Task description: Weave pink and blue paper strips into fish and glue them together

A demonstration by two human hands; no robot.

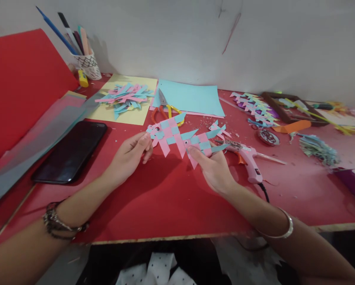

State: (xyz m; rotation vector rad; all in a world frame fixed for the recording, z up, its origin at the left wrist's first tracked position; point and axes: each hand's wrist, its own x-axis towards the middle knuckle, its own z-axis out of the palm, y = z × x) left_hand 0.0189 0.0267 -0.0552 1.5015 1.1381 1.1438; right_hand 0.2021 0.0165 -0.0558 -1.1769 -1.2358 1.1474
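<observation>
Two woven paper fish in pink and light blue, each with a googly eye, are held up side by side over the red table [171,206]. My left hand [134,150] pinches the nose of the left paper fish [170,132] between thumb and fingers. My right hand [214,168] grips the right paper fish [202,142], its thumb on top near the eye. The left fish's tail end meets or overlaps the head of the right one. Behind my right hand a smaller paper fish [219,128] lies on the table.
Scissors [162,103] lie behind the fish, by blue paper sheets [189,97] and a pile of paper strips [127,97]. A pink glue gun [250,162] with a cord sits right of my right hand. A black phone [70,152] lies at left, near a pen cup [90,65].
</observation>
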